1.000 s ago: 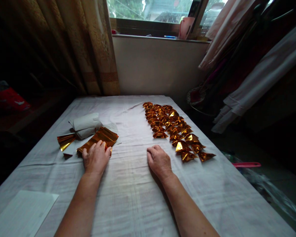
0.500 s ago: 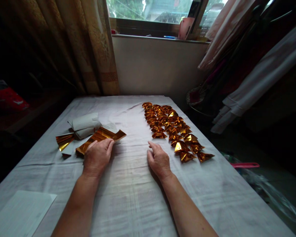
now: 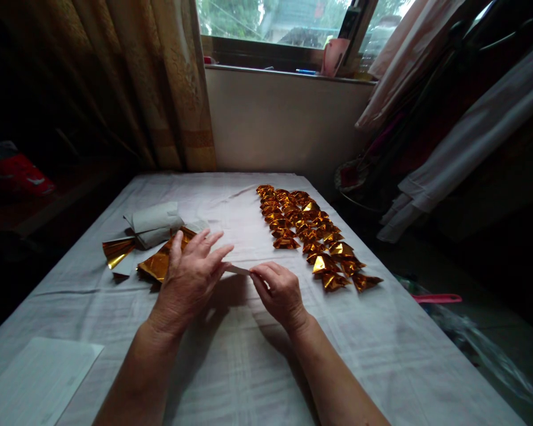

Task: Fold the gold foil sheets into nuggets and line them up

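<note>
My left hand (image 3: 190,278) and my right hand (image 3: 279,293) meet over the middle of the white cloth-covered table (image 3: 249,367). Between their fingertips they pinch one thin sheet of foil paper (image 3: 238,270), seen edge-on with its pale side showing. The left hand's other fingers are spread; the right hand's fingers are curled in a pinch. Just behind the left hand lies the stack of gold foil sheets (image 3: 160,263). To the right of the right hand runs a long band of folded gold foil pieces (image 3: 311,234), several rows deep.
A folded white paper bundle (image 3: 153,222) and a loose gold foil scrap (image 3: 115,251) lie at the left. A white sheet (image 3: 35,381) sits at the near left corner. Curtains, a window sill and hanging clothes surround the table.
My left hand lifted a foil sheet off the stack and moved right with it. My right hand rose from the cloth and pinched the sheet's other end.
</note>
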Tool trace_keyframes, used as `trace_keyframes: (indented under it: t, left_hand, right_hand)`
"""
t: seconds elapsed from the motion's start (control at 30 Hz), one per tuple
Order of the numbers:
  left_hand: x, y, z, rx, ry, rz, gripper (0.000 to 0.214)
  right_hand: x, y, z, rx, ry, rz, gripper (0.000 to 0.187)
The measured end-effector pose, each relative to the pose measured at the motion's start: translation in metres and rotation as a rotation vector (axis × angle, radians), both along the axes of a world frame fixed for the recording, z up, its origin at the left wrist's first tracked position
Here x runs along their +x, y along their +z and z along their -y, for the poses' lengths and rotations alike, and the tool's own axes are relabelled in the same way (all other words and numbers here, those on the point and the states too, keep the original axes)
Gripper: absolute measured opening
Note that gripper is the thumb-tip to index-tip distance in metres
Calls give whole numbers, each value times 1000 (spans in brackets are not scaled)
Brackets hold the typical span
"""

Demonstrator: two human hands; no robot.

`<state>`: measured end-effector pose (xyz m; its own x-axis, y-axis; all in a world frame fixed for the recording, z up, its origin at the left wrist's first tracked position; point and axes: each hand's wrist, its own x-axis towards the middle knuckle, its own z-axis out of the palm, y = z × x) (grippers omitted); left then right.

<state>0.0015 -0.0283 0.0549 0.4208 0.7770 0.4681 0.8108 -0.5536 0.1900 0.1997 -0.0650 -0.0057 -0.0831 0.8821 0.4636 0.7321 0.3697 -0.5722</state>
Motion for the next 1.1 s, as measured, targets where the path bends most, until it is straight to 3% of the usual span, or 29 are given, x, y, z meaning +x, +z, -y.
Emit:
trace_keyframes:
  t: [0.1,0.2,0.33,0.47,0.6,0.67,0.73,0.93,1.1]
  left_hand:
    - [3,13,6,132,171,125,33]
    - [2,11,3,83,120,217,33]
    - [1,-23,-9,-198,-134,119,28]
    - [8,-59,-12,-412,-201,0,39]
    - [14,-71,-7,-528,-222,-137,61]
    - [14,-72,-6,-540,-222,-158,66]
    - [14,-72,-6,-542,-225,-156,66]
    - [10,-66,-7,-635,-231,-149,57]
    - [5,-35,-5,-887,-375,-71,51]
  right_hand:
    - [-2,1,-3,-77,-115,-265,25]
    - [0,-7,-9,-196,-248,-446,29]
    - [4,-18,-15,-354,-323,-347,40]
    - [10,-19,-14,-426,-327,-236,38]
    - [21,-17,-10,-478,-84,-225,45]
    - [28,-17,-9,-441,49,-184,58]
    - [32,-18,-8,-381,84,-118,61]
    - [40,-20,-11,-250,54,34,33]
    - [46,-12,-7,-395,255,-191,15]
